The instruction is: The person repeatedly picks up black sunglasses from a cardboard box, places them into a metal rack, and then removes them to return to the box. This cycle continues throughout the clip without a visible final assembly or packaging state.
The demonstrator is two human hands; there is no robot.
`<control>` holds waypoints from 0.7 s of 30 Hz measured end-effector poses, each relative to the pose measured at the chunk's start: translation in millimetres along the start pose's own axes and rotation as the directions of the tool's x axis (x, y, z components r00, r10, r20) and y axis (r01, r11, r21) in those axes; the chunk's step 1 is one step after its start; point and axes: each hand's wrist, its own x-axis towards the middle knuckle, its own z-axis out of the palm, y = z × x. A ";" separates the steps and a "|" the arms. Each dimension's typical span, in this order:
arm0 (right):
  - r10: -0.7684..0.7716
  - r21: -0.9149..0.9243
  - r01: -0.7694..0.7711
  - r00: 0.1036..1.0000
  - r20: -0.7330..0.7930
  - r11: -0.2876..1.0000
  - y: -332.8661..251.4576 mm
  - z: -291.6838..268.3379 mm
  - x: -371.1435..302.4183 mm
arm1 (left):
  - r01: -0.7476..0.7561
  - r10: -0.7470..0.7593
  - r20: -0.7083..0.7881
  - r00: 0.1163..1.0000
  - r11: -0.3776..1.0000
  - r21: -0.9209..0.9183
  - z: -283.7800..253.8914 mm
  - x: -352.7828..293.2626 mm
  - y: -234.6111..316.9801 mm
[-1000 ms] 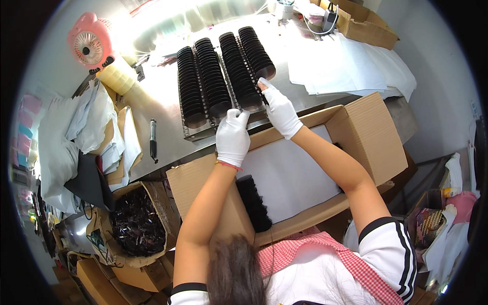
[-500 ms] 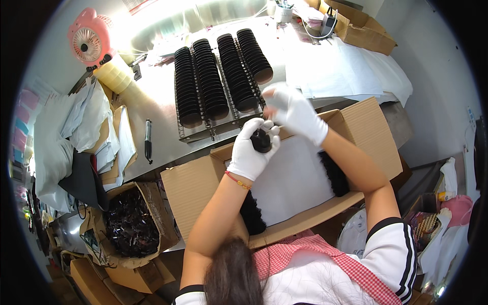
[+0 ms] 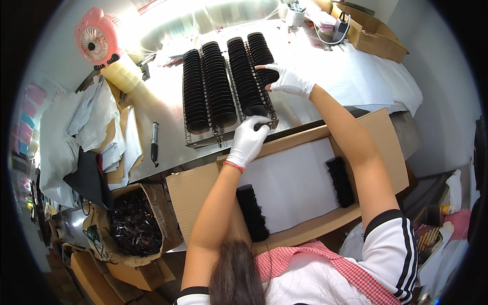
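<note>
A metal rack (image 3: 206, 141) on the table carries several long rows of dark round lenses (image 3: 222, 86), standing on edge. My left hand (image 3: 249, 140), in a white glove, is closed in front of the rack's near edge. A dark lens (image 3: 260, 125) shows partly between its fingers; the rest is hidden. My right hand (image 3: 290, 80), gloved with bare fingertips, reaches over the rightmost row (image 3: 261, 50). Its thumb and forefinger are apart, on either side of the lenses at the row's near end.
Before me stands an open cardboard box (image 3: 195, 195) with a white sheet (image 3: 290, 188) inside and black lens stacks (image 3: 251, 213) along both ends. A marker (image 3: 154, 142), papers (image 3: 114, 137) and a pink fan (image 3: 96, 40) are left; white sheets (image 3: 366, 76) lie right.
My right hand has moved forward to the rightmost lens row. My left hand, turned upward with a dark lens before, has turned over and moved closer to the rack's front edge.
</note>
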 end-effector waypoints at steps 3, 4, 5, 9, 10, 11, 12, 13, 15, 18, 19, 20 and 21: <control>-0.136 0.051 0.149 0.970 -0.201 0.988 7.2 20.2 -3.2 | 0.043 -0.040 0.068 0.997 0.998 -0.040 -7.3 -0.5 4.3; -0.158 0.043 0.174 0.956 -0.249 0.984 9.8 26.8 -6.4 | 0.062 -0.057 0.086 0.995 0.996 -0.056 -8.8 -0.9 5.6; -0.154 0.053 0.175 0.948 -0.279 0.983 12.1 31.7 -8.7 | 0.073 -0.065 0.093 0.994 0.994 -0.078 -9.7 -1.2 6.7; -0.062 -0.008 0.064 0.917 -0.394 0.998 14.7 47.5 -15.9 | 0.047 -0.041 0.084 0.996 0.997 -0.066 -10.7 -2.0 7.2; -0.051 -0.017 0.048 0.909 -0.414 0.999 14.1 52.4 -16.9 | 0.051 -0.045 0.086 0.995 0.997 -0.063 -10.5 -1.8 6.4; -0.063 -0.035 0.053 0.888 -0.456 0.998 13.8 56.2 -17.6 | 0.045 -0.040 0.086 0.996 0.997 -0.060 -10.1 -1.4 5.4; -0.151 -0.123 0.104 0.865 -0.478 0.987 13.4 62.1 -18.3 | 0.036 -0.031 0.081 0.996 0.997 -0.062 -9.6 -1.2 4.3; -0.261 -0.224 0.167 0.820 -0.509 0.960 13.3 69.2 -19.0 | 0.033 -0.029 0.082 0.996 0.998 -0.052 -9.2 -0.6 3.1; -0.353 -0.331 0.196 0.774 -0.526 0.923 16.2 77.3 -20.4 | 0.014 -0.011 0.069 0.998 0.999 -0.045 -7.5 0.3 1.1; -0.405 -0.458 0.153 0.748 -0.525 0.876 22.6 79.4 -16.9 | -0.025 0.026 0.036 0.999 0.999 -0.033 -5.6 0.4 0.6; -0.495 -0.542 0.201 0.728 -0.475 0.816 23.9 76.3 -14.7 | -0.031 0.032 0.026 0.999 0.999 -0.029 -5.4 -0.3 1.6; -0.588 -0.622 0.245 0.683 -0.433 0.743 24.0 71.5 -11.9 | -0.030 0.031 0.019 0.999 0.999 -0.027 -5.5 -0.8 3.3; -0.677 -0.704 0.282 0.635 -0.372 0.652 22.6 66.2 -10.3 | -0.011 0.012 0.033 0.999 1.000 -0.023 -5.3 -2.3 5.7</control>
